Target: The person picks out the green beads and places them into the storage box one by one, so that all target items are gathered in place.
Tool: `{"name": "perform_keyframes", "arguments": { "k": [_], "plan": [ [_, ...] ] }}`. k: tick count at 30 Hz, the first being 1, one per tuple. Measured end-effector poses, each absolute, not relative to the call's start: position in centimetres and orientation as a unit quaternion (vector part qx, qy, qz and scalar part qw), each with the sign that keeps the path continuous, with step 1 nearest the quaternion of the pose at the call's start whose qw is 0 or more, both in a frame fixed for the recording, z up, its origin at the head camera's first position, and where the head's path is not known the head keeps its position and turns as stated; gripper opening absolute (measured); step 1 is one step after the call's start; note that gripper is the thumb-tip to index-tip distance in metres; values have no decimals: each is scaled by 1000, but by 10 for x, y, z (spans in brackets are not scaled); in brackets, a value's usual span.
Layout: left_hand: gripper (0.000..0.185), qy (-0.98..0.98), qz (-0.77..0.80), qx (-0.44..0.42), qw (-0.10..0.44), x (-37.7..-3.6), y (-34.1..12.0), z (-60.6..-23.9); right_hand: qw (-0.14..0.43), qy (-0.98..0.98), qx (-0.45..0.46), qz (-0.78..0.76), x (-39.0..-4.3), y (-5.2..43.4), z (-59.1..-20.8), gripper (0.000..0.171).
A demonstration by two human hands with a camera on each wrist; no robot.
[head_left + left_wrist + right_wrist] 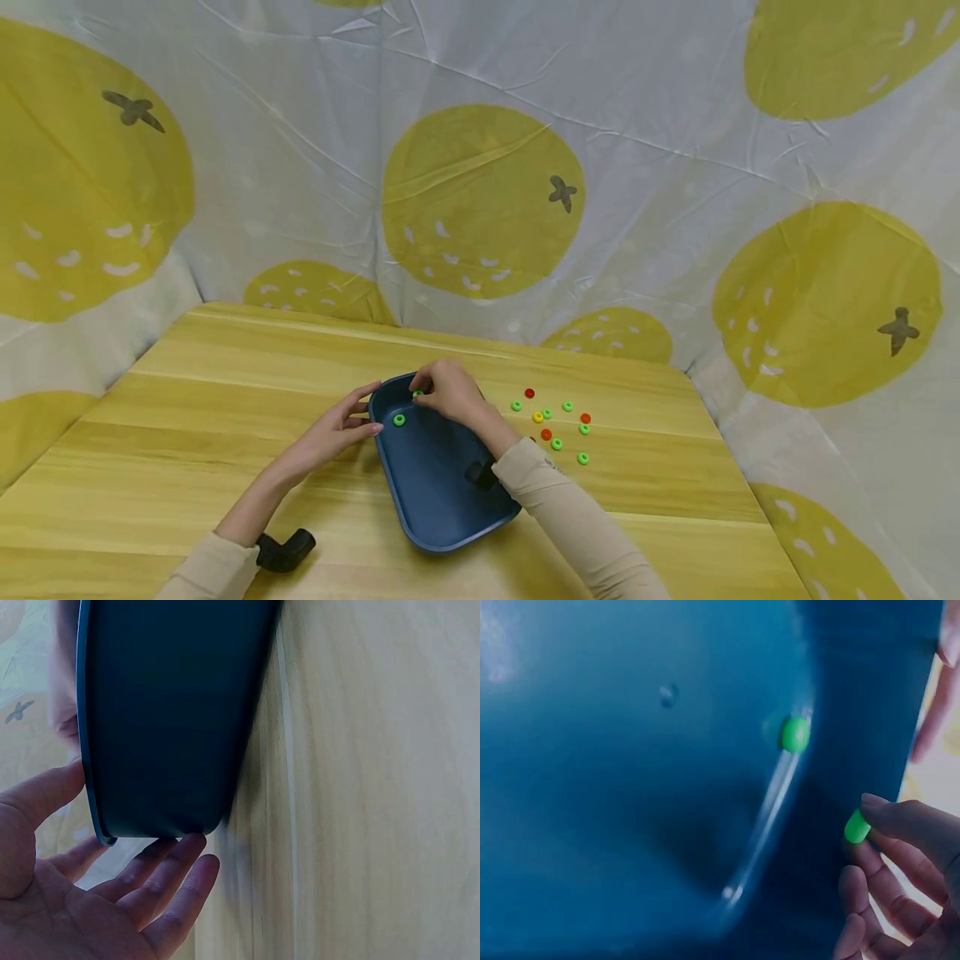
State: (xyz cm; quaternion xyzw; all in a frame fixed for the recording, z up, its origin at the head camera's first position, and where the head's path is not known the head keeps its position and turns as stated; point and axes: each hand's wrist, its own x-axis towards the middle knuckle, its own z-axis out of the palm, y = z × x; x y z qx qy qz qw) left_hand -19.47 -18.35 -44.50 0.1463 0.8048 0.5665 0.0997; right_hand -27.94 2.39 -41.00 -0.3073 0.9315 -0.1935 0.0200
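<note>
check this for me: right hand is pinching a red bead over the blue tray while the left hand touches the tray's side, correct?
Not quite. The bead pinched by the right hand is green, not red, as the right wrist view shows. The rest holds: it is over the blue tray, and the left hand touches the tray's side.

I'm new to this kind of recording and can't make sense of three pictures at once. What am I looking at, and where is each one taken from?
There is no machine here: a person works with two bare hands. The wide picture comes from a camera on their head; the two close-ups come from cameras on each wrist.

On the pale wooden table stands a dark blue plastic tray, with one small green ring-shaped bead lying inside. More green, red, orange and yellow beads are scattered on the table to the tray's right.

The right hand pinches another green bead over the tray. The left hand rests open-fingered against the tray's outer wall, fingers touching it.
</note>
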Motion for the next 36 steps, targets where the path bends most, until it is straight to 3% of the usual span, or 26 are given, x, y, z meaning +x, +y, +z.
{"name": "perform_keyframes", "arguments": {
  "k": [13,36],
  "plan": [
    [68,801,570,149,104,-195,-183,-445,47,936,-297,-183,-275,19,-432,12],
    [68,801,570,148,103,-194,-184,-445,34,937,-304,-171,-277,18,-438,11]
  ]
}}
